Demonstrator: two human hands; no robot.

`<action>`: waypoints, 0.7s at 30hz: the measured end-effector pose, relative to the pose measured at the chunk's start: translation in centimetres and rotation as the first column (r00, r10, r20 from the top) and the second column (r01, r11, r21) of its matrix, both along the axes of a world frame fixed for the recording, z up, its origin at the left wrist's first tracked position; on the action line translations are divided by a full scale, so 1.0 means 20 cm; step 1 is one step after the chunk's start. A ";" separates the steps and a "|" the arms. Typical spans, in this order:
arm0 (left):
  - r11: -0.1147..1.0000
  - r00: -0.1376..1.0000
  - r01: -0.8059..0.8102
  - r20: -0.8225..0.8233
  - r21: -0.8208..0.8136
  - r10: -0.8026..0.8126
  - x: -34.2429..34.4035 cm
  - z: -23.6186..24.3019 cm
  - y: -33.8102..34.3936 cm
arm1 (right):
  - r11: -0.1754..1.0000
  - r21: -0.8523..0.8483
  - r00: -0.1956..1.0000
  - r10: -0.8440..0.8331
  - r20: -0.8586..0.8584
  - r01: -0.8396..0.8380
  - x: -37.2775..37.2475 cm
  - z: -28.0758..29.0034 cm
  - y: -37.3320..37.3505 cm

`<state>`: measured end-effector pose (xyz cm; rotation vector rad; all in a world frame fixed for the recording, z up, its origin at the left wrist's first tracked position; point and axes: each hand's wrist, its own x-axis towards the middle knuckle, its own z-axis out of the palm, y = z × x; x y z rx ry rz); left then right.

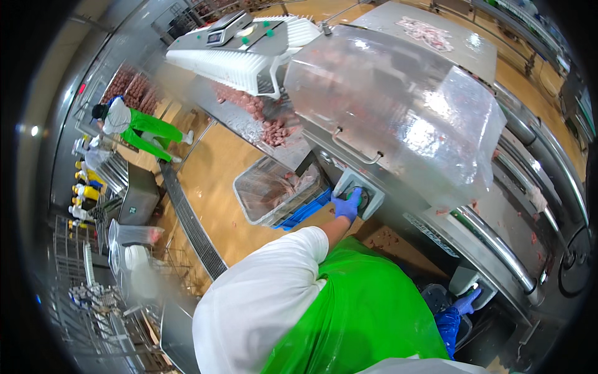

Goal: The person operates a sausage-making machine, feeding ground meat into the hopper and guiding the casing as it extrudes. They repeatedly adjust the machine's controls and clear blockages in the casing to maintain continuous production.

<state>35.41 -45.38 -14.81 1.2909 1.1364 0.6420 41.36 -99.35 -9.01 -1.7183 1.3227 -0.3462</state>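
Left glove: violet-blue gloved left hand (344,207), one digit (prob. thumb) laid on a round dark-green button (362,198); other fingers bunched at its L side, not spread wide. Can't tell if it's pinching or just pressing, or if the button is in.
Right glove: violet-blue gloved right hand (466,303) w/ shiny blue sleeve (446,327), at a 2nd pale grey metal box (461,280), lower R. Grip too small to tell.
Apron: glossy bright-green apron (374,299), btm centre, next to a loose white cloth sleeve (261,274).
Button spot: in a pale grey angled metal box (376,201) on the machine's front, below a bent steel handle (355,153).
Button press: best done square-on, firm & even, wrist straight; R hand likewise stays at its own box, away from the polished steel bar (495,234). Apron folds prob. best kept off the machine too.
Hood: big translucent plastic-sheeted cover (398,118), hazy, just beyond the handle.
Tub: clear rectangular plastic tub (249,196) w/ pale meat scraps, L of the button.
Table: wet steel worktop (240,128) w/ pinkish-red meat lumps (274,132), farther off.
Co-worker: person in white top & green apron (152,128), far L.
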 end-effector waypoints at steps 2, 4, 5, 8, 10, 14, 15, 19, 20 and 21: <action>0.999 0.999 -0.028 -0.021 -0.037 0.027 0.01 0.13 -0.10 | 0.999 0.031 0.999 0.027 0.019 -0.028 -0.01 0.05 -0.01; 0.998 0.998 -0.053 -0.041 -0.047 0.051 0.00 0.20 -0.11 | 0.999 0.046 0.998 0.026 0.054 -0.029 -0.01 0.03 -0.02; 0.998 0.997 -0.055 -0.053 -0.042 0.053 0.00 0.20 -0.12 | 0.998 0.040 0.997 0.038 0.069 -0.041 -0.01 0.06 0.00; 0.997 0.992 -0.075 -0.105 -0.017 0.073 0.01 0.15 -0.11 | 0.998 0.045 0.994 0.028 0.105 -0.033 -0.01 0.02 -0.02; 0.997 0.991 -0.076 -0.114 -0.014 0.074 0.04 0.00 -0.08 | 0.996 0.068 0.992 -0.064 0.107 0.057 0.03 -0.18 -0.20; 0.981 1.000 -0.020 -0.012 -0.192 0.019 0.03 -0.05 -0.04 | 0.984 -0.170 0.995 0.066 0.078 -0.052 -0.01 -0.37 -0.25; 0.965 0.999 -0.054 -0.016 -0.258 0.052 0.04 0.12 -0.08 | 0.991 -0.124 0.991 -0.027 0.131 0.043 0.02 -0.35 -0.20; 0.971 0.993 -0.114 -0.032 -0.212 0.110 0.01 0.08 -0.04 | 0.998 0.014 0.925 0.045 0.378 -0.055 0.01 -0.21 -0.08; 0.969 0.995 -0.104 -0.031 -0.226 0.099 0.01 0.06 -0.03 | 0.999 -0.001 0.924 0.033 0.380 -0.036 0.01 -0.22 -0.10; 0.966 0.995 -0.096 -0.030 -0.239 0.092 0.01 0.05 -0.02 | 1.000 -0.015 0.924 0.024 0.382 -0.020 0.01 -0.24 -0.11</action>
